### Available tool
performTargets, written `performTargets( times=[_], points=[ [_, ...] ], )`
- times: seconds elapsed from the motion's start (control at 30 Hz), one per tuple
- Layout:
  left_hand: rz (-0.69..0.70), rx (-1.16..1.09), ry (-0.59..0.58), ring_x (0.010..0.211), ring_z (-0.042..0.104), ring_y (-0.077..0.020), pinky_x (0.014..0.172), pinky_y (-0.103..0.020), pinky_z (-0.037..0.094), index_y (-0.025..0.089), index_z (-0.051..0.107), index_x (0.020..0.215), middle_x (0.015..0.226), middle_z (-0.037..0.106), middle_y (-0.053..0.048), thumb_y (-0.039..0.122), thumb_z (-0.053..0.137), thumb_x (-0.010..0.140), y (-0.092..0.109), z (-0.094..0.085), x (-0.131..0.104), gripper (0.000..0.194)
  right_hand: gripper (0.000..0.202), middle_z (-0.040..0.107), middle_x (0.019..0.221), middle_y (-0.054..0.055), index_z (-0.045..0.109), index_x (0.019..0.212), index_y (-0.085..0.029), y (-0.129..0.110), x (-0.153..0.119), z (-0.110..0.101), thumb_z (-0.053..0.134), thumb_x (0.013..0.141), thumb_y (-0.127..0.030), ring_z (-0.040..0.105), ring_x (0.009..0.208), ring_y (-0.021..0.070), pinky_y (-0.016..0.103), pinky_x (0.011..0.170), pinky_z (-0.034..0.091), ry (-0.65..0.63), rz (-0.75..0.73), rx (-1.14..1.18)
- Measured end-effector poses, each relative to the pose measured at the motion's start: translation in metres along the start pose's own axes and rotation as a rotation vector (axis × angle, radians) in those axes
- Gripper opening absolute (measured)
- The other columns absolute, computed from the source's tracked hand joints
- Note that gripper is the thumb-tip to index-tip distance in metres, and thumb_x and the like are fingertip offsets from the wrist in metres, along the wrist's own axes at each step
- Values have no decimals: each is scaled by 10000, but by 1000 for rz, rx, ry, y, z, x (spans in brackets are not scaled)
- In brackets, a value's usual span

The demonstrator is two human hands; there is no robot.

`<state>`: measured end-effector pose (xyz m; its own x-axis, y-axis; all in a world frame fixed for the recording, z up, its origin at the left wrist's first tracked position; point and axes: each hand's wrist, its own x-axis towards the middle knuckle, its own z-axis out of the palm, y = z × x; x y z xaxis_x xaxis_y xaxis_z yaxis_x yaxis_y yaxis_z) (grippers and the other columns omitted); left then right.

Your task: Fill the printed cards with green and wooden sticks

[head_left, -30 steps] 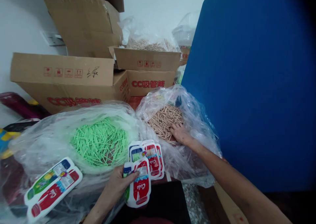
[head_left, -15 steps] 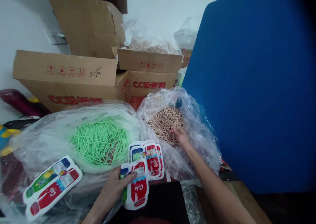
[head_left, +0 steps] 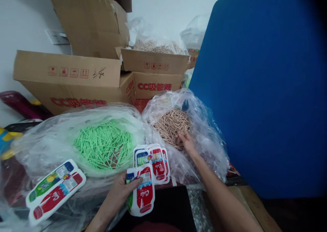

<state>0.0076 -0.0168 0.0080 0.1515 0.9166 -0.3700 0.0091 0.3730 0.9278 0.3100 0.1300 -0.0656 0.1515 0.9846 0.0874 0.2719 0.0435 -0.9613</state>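
Observation:
My left hand (head_left: pixel 125 191) is closed on a bottle-shaped candy pouch (head_left: pixel 145 192) with a red Cola half, thumb across its front. Just beyond it lie several more such pouches (head_left: pixel 158 164), overlapping, with green and brown sticks showing in their windows. My right hand (head_left: pixel 187 141) reaches into an open clear bag, fingertips pinched among thin brown candy straws (head_left: pixel 171 123). Some straws appear between the fingers, though how many is hidden. To the left, green candy straws (head_left: pixel 102 143) fill another open bag. A stack of flat pouches (head_left: pixel 57 191) rests at lower left.
Cardboard boxes (head_left: pixel 68 92) stand behind the bags, one with a bag of brown straws (head_left: pixel 160 47) on top. A large blue panel (head_left: pixel 260 89) blocks the right side. A dark red bottle-like object (head_left: pixel 20 104) lies at far left.
Both hands stay nearly in place. The right fingertips have shifted very slightly among the brown straws, and the view has tilted a little.

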Motion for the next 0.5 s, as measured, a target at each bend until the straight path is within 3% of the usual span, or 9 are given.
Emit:
performTargets(
  times=[0.3, 0.5],
  points=[
    [-15, 18, -11, 672, 672, -218, 623, -270, 507, 112, 683, 824, 761, 748, -62, 362, 733, 694, 1, 0, 2, 287, 312, 643, 814, 22, 552, 841, -211, 15, 0, 3, 517, 746, -506, 572, 839, 192, 339, 871, 419, -14, 2, 34],
    [-8, 10, -14, 665, 668, -207, 626, -264, 503, 117, 684, 815, 748, 744, -52, 345, 743, 687, 6, 3, 4, 268, 347, 670, 745, 41, 549, 910, -189, 4, 1, 0, 540, 758, -500, 605, 669, 190, 324, 675, 479, 21, 58, 169]
  ],
)
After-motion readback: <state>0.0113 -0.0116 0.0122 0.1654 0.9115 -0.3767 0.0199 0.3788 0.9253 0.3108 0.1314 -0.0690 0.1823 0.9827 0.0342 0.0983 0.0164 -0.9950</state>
